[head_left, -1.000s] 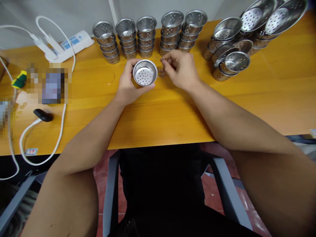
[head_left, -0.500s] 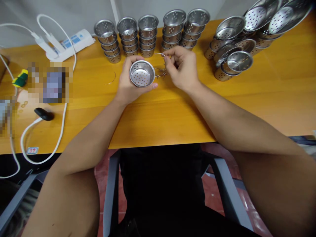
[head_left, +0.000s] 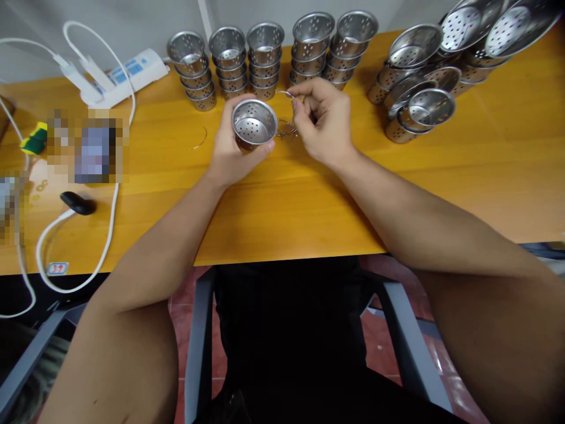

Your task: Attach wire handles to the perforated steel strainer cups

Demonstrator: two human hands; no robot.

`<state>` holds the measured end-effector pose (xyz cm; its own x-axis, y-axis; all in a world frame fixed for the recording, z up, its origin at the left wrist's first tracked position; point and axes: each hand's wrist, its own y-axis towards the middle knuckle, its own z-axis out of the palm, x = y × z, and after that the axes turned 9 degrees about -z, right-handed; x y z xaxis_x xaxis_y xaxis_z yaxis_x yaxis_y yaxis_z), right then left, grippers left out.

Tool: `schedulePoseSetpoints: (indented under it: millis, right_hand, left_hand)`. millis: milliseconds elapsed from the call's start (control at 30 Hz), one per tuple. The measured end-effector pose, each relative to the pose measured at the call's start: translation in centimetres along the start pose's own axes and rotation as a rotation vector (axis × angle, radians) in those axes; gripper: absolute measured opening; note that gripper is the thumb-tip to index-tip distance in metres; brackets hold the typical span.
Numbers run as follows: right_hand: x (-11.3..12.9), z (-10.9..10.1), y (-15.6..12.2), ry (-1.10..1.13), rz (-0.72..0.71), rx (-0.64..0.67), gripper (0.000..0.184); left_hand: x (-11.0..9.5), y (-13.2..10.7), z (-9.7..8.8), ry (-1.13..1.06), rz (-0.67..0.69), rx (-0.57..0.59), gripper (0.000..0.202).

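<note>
My left hand (head_left: 232, 144) is wrapped round a perforated metal cup (head_left: 255, 121), its open top tilted towards me. Just right of the cup, my right hand (head_left: 324, 115) pinches a thin curved wire (head_left: 285, 93) between thumb and forefinger. The wire's free end points left, close to the cup's rim but apart from it. Several more bent wires (head_left: 286, 131) lie on the table between the two hands, partly hidden by the right thumb. Another single curved wire (head_left: 203, 138) rests on the wood left of my left hand.
Stacks of perforated cups (head_left: 265, 68) line the back of the table (head_left: 282, 224). Further cups (head_left: 426, 111) and wide perforated bowls (head_left: 461, 29) are piled at the right. A white power strip (head_left: 141, 73), cables, a yellow-green sponge (head_left: 34, 138) and a small black device (head_left: 78, 203) are at the left.
My left hand has tipped the cup, so more of its outer side shows below the rim. The right hand keeps pinching the wire, almost in the same place.
</note>
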<state>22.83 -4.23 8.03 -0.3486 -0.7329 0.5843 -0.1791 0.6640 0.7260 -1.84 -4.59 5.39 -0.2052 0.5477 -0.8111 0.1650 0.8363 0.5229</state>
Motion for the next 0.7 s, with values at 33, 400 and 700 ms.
schedulePoseSetpoints:
  millis: [33, 400, 700]
  right_hand:
    - [0.2, 0.1, 0.0, 0.013, 0.004, -0.013, 0.051]
    - [1.2, 0.1, 0.3, 0.09, 0.024, -0.092, 0.049]
    - [0.9, 0.3, 0.2, 0.08, -0.006, -0.061, 0.055]
  left_hand:
    - [-0.2, -0.2, 0.2, -0.058, 0.051, 0.005, 0.073]
    - [3.1, 0.3, -0.3, 0.097, 0.021, 0.044, 0.091]
    - [2.8, -0.1, 0.0, 0.128, -0.016, 0.053, 0.093]
